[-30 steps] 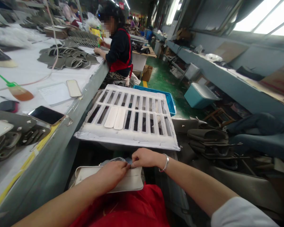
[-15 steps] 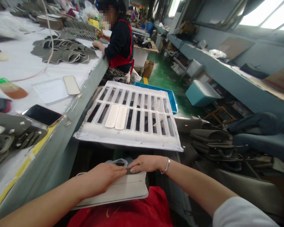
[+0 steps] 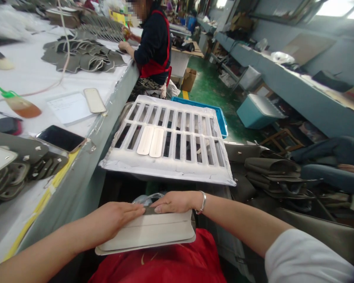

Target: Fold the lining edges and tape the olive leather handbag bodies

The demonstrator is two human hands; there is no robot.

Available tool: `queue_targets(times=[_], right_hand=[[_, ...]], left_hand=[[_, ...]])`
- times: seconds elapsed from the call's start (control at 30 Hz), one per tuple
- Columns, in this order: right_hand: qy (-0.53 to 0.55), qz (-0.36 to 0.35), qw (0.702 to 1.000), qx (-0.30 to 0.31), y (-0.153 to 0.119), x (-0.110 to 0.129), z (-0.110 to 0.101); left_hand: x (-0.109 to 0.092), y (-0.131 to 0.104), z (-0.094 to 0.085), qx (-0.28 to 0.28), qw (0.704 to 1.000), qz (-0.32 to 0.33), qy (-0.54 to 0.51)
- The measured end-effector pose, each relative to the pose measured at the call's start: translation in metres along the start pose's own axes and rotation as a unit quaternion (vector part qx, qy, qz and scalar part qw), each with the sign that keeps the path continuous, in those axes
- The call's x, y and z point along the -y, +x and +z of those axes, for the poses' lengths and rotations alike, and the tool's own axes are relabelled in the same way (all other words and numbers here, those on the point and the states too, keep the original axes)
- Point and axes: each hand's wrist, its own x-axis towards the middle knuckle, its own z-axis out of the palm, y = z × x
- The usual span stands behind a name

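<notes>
A cream panel [image 3: 153,232] with a dark strip along its far edge lies over the red apron on my lap. My left hand [image 3: 113,220] rests on its upper left part, fingers pointing right. My right hand [image 3: 177,202], with a silver bracelet at the wrist, presses on the far edge, fingers pointing left near the left fingertips. Both hands have their fingers stretched out and lie flat. Clear plastic [image 3: 146,199] shows just beyond the fingers. Past it stands a white slatted rack [image 3: 168,167] with two cream strips [image 3: 151,141] side by side.
On the table [image 3: 102,129] at left are a phone [image 3: 61,138], a glue bottle [image 3: 23,107], paper [image 3: 69,108] and grey pieces [image 3: 82,55]. A person in a red apron [image 3: 153,43] works farther along. Dark folded pieces [image 3: 271,177] lie at right.
My left hand has slid left along the panel, and the gap between the two hands has widened a little. More of the panel's surface shows. The whole view has shifted slightly.
</notes>
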Motion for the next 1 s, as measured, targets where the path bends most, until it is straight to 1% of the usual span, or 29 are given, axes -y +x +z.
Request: queue_targets(times=[0.13,0.23,0.43,0.57,0.67,0.73,0.8,0.87,0.93,0.97,1.0], right_hand=[[-0.013,0.008,1.000,-0.007,0.013,0.008,0.004],[-0.027,0.012,0.999,-0.013,0.027,0.014,0.005],[-0.049,-0.015,0.998,-0.021,0.064,0.022,0.010],[-0.028,-0.031,0.999,-0.031,0.091,0.030,0.014],[-0.018,-0.028,0.999,-0.035,0.098,0.035,0.016],[-0.041,-0.031,0.998,-0.031,0.091,0.035,0.015],[-0.085,-0.034,0.995,-0.030,0.073,0.031,0.011],[-0.125,-0.025,0.991,-0.031,0.046,0.023,0.006],[-0.141,0.016,0.989,-0.036,0.014,0.015,0.003],[-0.141,0.040,0.988,-0.049,-0.003,0.013,0.004],[-0.138,0.057,0.986,-0.076,-0.020,0.011,0.006]], left_hand=[[0.013,-0.020,0.002,-0.012,1.000,-0.021,0.005],[0.016,-0.032,0.001,-0.018,0.999,-0.032,0.022],[0.012,-0.049,-0.004,-0.013,0.993,-0.059,0.100],[0.005,-0.055,-0.006,0.001,0.983,-0.096,0.154],[-0.005,-0.054,-0.001,0.011,0.972,-0.122,0.203],[-0.012,-0.052,0.005,0.013,0.964,-0.134,0.231],[-0.018,-0.051,0.010,0.005,0.958,-0.141,0.251],[-0.021,-0.050,0.013,-0.013,0.954,-0.144,0.261],[-0.023,-0.050,0.013,-0.028,0.953,-0.142,0.265],[-0.024,-0.049,0.013,-0.036,0.953,-0.141,0.265],[-0.026,-0.046,0.013,-0.045,0.954,-0.139,0.261]])
